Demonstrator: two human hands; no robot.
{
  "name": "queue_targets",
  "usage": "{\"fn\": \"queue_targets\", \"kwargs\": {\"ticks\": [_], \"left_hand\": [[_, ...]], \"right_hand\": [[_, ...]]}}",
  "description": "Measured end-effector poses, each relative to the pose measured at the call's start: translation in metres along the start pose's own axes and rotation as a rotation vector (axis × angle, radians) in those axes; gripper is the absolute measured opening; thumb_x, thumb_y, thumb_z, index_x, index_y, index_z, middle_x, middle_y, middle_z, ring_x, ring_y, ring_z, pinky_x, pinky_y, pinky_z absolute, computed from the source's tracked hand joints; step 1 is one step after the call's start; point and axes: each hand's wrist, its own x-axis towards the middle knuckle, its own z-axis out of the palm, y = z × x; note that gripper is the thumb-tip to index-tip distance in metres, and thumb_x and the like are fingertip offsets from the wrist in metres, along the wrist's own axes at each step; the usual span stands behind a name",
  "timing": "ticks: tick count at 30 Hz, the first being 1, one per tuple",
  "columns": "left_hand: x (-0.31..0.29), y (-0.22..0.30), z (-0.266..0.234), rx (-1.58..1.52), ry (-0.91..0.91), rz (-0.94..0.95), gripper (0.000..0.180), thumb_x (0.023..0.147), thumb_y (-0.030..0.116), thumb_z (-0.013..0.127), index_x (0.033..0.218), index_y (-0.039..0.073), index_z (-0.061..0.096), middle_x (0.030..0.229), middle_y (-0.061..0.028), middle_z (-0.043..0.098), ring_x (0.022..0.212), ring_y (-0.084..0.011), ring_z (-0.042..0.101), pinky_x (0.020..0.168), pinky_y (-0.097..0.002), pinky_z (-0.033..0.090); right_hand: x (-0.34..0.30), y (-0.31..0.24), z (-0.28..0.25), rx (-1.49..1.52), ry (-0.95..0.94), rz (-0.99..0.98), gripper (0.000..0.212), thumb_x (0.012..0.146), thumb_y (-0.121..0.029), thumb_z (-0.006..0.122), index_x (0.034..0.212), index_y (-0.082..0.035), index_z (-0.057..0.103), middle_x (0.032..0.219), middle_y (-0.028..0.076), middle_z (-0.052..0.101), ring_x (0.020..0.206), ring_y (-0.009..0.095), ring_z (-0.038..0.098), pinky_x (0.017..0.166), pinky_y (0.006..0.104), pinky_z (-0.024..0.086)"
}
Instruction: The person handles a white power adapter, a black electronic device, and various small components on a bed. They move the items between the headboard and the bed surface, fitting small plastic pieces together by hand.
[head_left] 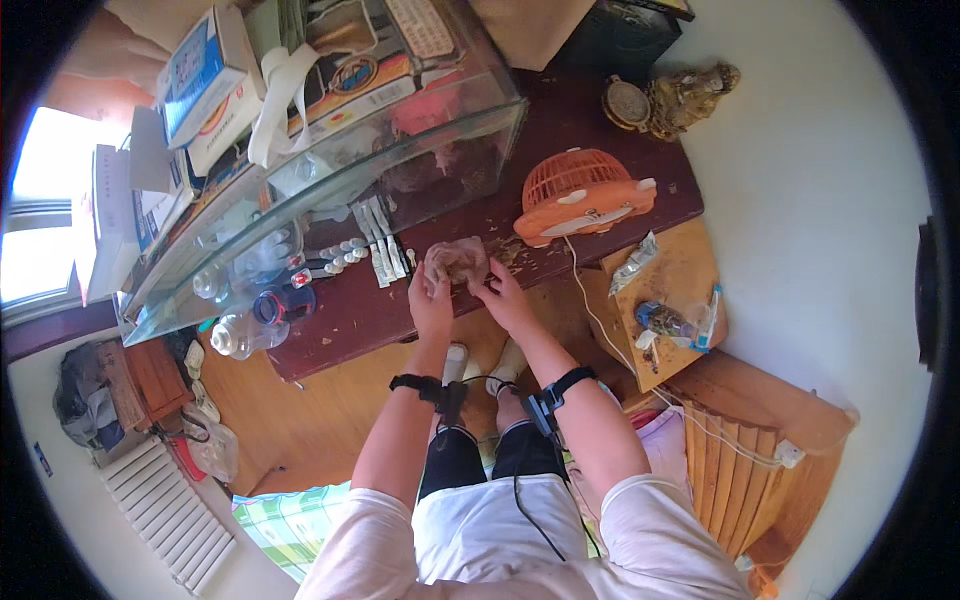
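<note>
A crumpled brownish-pink cloth (456,262) is held between my two hands at the front edge of the dark red table (345,325). My left hand (431,305) has its fingers closed on the cloth's left side. Gripping the right side is my right hand (507,297), fingers pinched at the edge. Several slim white packets (380,245) lie on the table just left of the cloth. To its right stands an orange animal-shaped fan (578,205) with a slatted guard, its white cord trailing down. The underside of the cloth is hidden.
A glass tank (480,150) piled with boxes takes up the back left. Near it stand a clear plastic bottle (238,336) and a dark blue jar (285,303). A golden figurine (695,100) is at the back right. Odds and ends lie on a wooden side cabinet (655,365).
</note>
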Motion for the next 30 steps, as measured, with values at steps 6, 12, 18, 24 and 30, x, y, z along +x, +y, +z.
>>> {"fn": "queue_targets", "kwargs": {"ticks": [6,12,18,24,30], "left_hand": [[-0.048,0.059,0.009,-0.083,-0.100,-0.062,0.033,0.093,0.011,0.057,0.122,-0.003,0.054,0.108,-0.0099,0.062,0.099,-0.0174,0.060,0.084,-0.0283,0.049],[-0.107,0.149,0.058,-0.091,-0.468,-0.026,0.022,0.096,0.010,0.052,0.115,-0.001,0.058,0.102,-0.0047,0.062,0.091,-0.0125,0.059,0.079,-0.0253,0.049],[-0.188,0.209,0.097,-0.063,-0.807,0.142,0.020,0.095,0.011,0.054,0.110,-0.001,0.061,0.097,-0.0048,0.063,0.087,-0.0112,0.058,0.077,-0.0244,0.047],[-0.303,0.220,0.118,0.015,-1.184,0.119,0.020,0.096,0.012,0.053,0.112,0.001,0.060,0.098,-0.0039,0.063,0.087,-0.0101,0.059,0.076,-0.0247,0.049],[-0.431,0.180,0.125,0.092,-1.510,0.003,0.020,0.096,0.012,0.054,0.112,0.002,0.061,0.099,-0.0048,0.063,0.086,-0.0106,0.062,0.074,-0.0253,0.051]], "right_hand": [[-0.053,-0.073,-0.025,0.034,0.012,0.033,0.052,0.086,-0.023,0.068,0.128,0.001,0.048,0.121,0.017,0.059,0.107,0.022,0.060,0.088,0.0323,0.048],[-0.111,-0.116,-0.044,0.371,0.377,-0.150,0.035,0.090,-0.015,0.063,0.120,0.000,0.054,0.110,0.011,0.062,0.101,0.016,0.061,0.085,0.0288,0.048],[-0.210,-0.170,-0.087,0.230,0.763,-0.362,0.030,0.091,-0.012,0.061,0.118,-0.001,0.055,0.109,0.009,0.062,0.100,0.016,0.061,0.085,0.0292,0.049],[-0.342,-0.150,-0.123,0.358,1.134,-0.391,0.032,0.092,-0.014,0.061,0.120,0.000,0.054,0.113,0.011,0.061,0.098,0.016,0.061,0.085,0.0287,0.049],[-0.462,-0.102,-0.133,0.534,1.464,-0.394,0.032,0.091,-0.013,0.060,0.120,0.000,0.054,0.115,0.010,0.059,0.103,0.018,0.059,0.086,0.0303,0.049]]}}
